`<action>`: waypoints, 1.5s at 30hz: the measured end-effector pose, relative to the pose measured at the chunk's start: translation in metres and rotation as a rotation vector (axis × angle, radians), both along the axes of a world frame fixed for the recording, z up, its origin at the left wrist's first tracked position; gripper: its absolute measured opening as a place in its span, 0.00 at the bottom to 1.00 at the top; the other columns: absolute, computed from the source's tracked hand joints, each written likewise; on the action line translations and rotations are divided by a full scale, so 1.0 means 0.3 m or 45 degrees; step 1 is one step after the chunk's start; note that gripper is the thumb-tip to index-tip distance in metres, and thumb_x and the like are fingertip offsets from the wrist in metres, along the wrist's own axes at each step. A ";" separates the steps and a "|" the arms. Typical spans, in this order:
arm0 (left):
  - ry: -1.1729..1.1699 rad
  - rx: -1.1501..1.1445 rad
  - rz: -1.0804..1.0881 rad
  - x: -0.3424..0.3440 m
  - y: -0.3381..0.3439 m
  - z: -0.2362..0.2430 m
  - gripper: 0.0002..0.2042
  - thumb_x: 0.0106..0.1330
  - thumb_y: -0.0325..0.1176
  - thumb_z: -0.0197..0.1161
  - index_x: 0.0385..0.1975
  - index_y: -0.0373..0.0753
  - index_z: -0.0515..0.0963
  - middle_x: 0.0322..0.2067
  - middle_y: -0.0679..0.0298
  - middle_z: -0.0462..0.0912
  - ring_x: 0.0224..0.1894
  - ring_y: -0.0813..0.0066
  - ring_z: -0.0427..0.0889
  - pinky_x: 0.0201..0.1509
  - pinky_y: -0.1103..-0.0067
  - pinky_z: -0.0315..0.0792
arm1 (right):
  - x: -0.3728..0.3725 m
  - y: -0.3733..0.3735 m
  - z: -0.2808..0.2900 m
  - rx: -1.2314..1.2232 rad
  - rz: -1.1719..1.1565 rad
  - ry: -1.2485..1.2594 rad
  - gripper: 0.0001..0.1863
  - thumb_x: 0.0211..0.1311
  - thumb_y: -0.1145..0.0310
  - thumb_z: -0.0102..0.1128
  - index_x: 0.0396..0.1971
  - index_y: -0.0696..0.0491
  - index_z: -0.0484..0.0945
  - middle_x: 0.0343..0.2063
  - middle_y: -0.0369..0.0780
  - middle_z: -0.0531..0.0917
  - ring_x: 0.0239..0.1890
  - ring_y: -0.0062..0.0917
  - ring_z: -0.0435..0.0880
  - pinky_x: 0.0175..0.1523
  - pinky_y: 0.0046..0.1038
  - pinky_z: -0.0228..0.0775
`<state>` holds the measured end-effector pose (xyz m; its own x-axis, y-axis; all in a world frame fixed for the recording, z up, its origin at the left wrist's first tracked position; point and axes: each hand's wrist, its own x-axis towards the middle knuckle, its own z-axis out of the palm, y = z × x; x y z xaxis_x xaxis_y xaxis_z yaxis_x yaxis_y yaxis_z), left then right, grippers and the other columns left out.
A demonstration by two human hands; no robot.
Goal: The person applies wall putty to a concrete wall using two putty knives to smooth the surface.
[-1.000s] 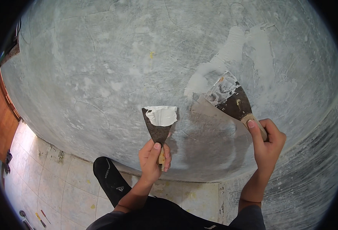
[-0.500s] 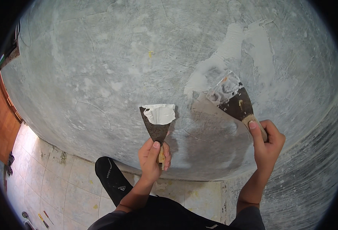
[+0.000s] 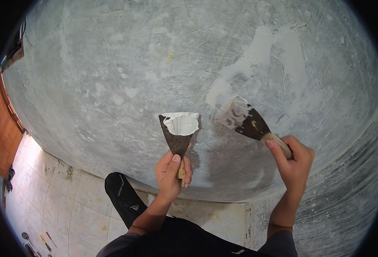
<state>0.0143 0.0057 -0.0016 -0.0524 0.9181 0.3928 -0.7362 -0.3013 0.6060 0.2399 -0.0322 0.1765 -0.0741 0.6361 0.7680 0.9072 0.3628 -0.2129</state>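
My left hand (image 3: 171, 173) is closed round the handle of a putty knife (image 3: 177, 140), thumb on top. A thick lump of white putty (image 3: 181, 123) sits along that blade's wide end. In my right hand (image 3: 295, 165) is a second putty knife (image 3: 253, 124), its pale handle gripped between thumb and fingers. This blade tilts up to the left and carries a smeared film of putty; its tip is slightly blurred. It lies just below a patch of pale putty (image 3: 257, 49) spread on the grey wall (image 3: 124, 64). Whether the blade touches the wall I cannot tell.
Worn floor tiles (image 3: 84, 214) run along the wall's foot. At the left are a brown wooden door (image 3: 8, 132) and several small tools (image 3: 45, 243) on the floor. Another scratched grey wall (image 3: 326, 210) meets this one at the right. My leg (image 3: 124, 199) stretches toward the wall.
The right putty knife has moved left and slightly down, its blade swinging further to the left. My left hand and its putty knife have shifted only slightly upward.
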 end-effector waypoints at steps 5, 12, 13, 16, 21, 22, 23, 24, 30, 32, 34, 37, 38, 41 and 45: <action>0.017 -0.039 -0.025 0.010 0.009 0.008 0.21 0.78 0.41 0.47 0.58 0.28 0.70 0.22 0.61 0.72 0.12 0.77 0.69 0.13 0.83 0.63 | 0.038 -0.079 0.023 -0.074 0.130 0.004 0.15 0.51 0.64 0.78 0.20 0.57 0.80 0.11 0.37 0.75 0.14 0.16 0.70 0.21 0.21 0.58; 0.120 0.076 -0.101 -0.002 0.012 -0.034 0.21 0.78 0.40 0.47 0.55 0.26 0.71 0.21 0.60 0.73 0.12 0.78 0.69 0.13 0.83 0.63 | -0.066 -0.025 -0.042 -0.224 0.372 -0.005 0.18 0.49 0.63 0.80 0.18 0.56 0.78 0.10 0.37 0.74 0.12 0.18 0.70 0.20 0.21 0.58; 0.143 0.107 -0.119 -0.007 0.015 -0.034 0.21 0.78 0.40 0.47 0.55 0.26 0.71 0.21 0.59 0.73 0.12 0.78 0.69 0.13 0.83 0.63 | -0.064 -0.010 -0.051 -0.186 0.348 -0.023 0.17 0.50 0.64 0.80 0.18 0.56 0.78 0.10 0.37 0.74 0.13 0.18 0.70 0.20 0.21 0.58; 0.145 0.094 -0.115 -0.026 0.023 -0.028 0.21 0.78 0.40 0.46 0.55 0.26 0.71 0.20 0.60 0.72 0.11 0.78 0.68 0.12 0.84 0.62 | -0.027 0.004 -0.052 -0.159 0.305 -0.033 0.17 0.51 0.65 0.79 0.18 0.56 0.77 0.10 0.38 0.74 0.13 0.18 0.70 0.20 0.21 0.58; 0.031 -0.027 0.021 -0.019 0.034 -0.003 0.22 0.78 0.42 0.45 0.56 0.26 0.70 0.20 0.61 0.71 0.10 0.79 0.67 0.11 0.83 0.61 | 0.000 -0.007 -0.023 -0.196 0.207 0.134 0.17 0.52 0.65 0.78 0.18 0.57 0.76 0.10 0.38 0.73 0.12 0.19 0.69 0.20 0.22 0.57; 0.016 -0.060 0.063 -0.016 0.037 -0.002 0.22 0.78 0.42 0.45 0.57 0.27 0.70 0.20 0.61 0.71 0.10 0.79 0.67 0.10 0.83 0.61 | -0.012 0.004 -0.014 -0.148 0.219 0.089 0.17 0.52 0.65 0.78 0.18 0.57 0.77 0.10 0.38 0.73 0.12 0.19 0.69 0.20 0.22 0.57; 0.021 -0.065 0.055 -0.011 0.039 -0.002 0.22 0.78 0.42 0.45 0.57 0.27 0.70 0.20 0.61 0.71 0.10 0.79 0.67 0.10 0.83 0.61 | -0.025 0.015 -0.004 -0.101 0.229 0.044 0.18 0.52 0.65 0.78 0.18 0.57 0.77 0.10 0.39 0.73 0.12 0.19 0.69 0.20 0.23 0.57; 0.000 -0.037 0.090 -0.012 0.038 -0.005 0.22 0.78 0.43 0.44 0.58 0.27 0.69 0.20 0.62 0.70 0.10 0.79 0.66 0.10 0.83 0.61 | -0.043 0.033 0.003 -0.109 0.230 0.052 0.18 0.52 0.65 0.78 0.18 0.57 0.77 0.10 0.39 0.73 0.12 0.19 0.69 0.20 0.23 0.57; -0.046 -0.022 0.200 -0.026 0.036 -0.003 0.23 0.79 0.43 0.42 0.59 0.29 0.68 0.20 0.62 0.69 0.09 0.79 0.64 0.10 0.83 0.61 | -0.019 0.052 0.036 -0.020 0.088 -0.138 0.16 0.50 0.63 0.79 0.19 0.56 0.79 0.11 0.39 0.75 0.12 0.21 0.71 0.20 0.23 0.58; -0.057 -0.007 0.208 -0.025 0.036 0.010 0.23 0.79 0.43 0.42 0.59 0.29 0.68 0.20 0.62 0.69 0.09 0.80 0.63 0.10 0.84 0.61 | 0.008 -0.006 0.057 0.002 -0.028 -0.207 0.16 0.49 0.62 0.79 0.20 0.54 0.79 0.12 0.38 0.75 0.12 0.21 0.72 0.19 0.24 0.59; -0.053 0.014 0.213 -0.026 0.035 0.013 0.23 0.79 0.44 0.41 0.60 0.29 0.68 0.20 0.62 0.69 0.09 0.80 0.63 0.10 0.84 0.61 | -0.010 -0.015 0.042 0.058 0.065 -0.251 0.16 0.49 0.61 0.80 0.20 0.54 0.79 0.12 0.38 0.75 0.12 0.21 0.72 0.20 0.24 0.60; -0.036 -0.003 0.227 -0.024 0.029 0.011 0.23 0.79 0.44 0.41 0.60 0.29 0.68 0.20 0.62 0.69 0.09 0.80 0.64 0.10 0.83 0.61 | -0.060 0.020 0.011 0.085 0.148 -0.377 0.16 0.48 0.60 0.80 0.20 0.53 0.80 0.12 0.38 0.76 0.12 0.21 0.73 0.20 0.24 0.60; -0.031 -0.008 0.229 -0.022 0.024 0.010 0.23 0.79 0.44 0.41 0.60 0.29 0.68 0.20 0.62 0.69 0.09 0.80 0.64 0.10 0.83 0.61 | -0.068 0.041 0.002 0.059 0.140 -0.462 0.16 0.48 0.60 0.80 0.20 0.53 0.80 0.13 0.38 0.76 0.13 0.21 0.73 0.20 0.24 0.60; -0.040 -0.023 0.197 -0.026 0.019 0.007 0.23 0.79 0.44 0.42 0.60 0.29 0.68 0.20 0.62 0.69 0.09 0.79 0.64 0.10 0.83 0.61 | -0.037 0.071 0.002 0.056 0.073 -0.435 0.16 0.48 0.60 0.80 0.20 0.52 0.80 0.12 0.38 0.76 0.12 0.22 0.73 0.20 0.24 0.60; -0.030 0.008 0.191 -0.029 0.020 0.011 0.24 0.79 0.44 0.43 0.60 0.29 0.68 0.20 0.62 0.69 0.10 0.79 0.64 0.10 0.83 0.61 | 0.024 0.009 0.024 0.006 -0.034 -0.284 0.16 0.48 0.60 0.80 0.19 0.52 0.80 0.12 0.38 0.76 0.12 0.22 0.73 0.20 0.24 0.60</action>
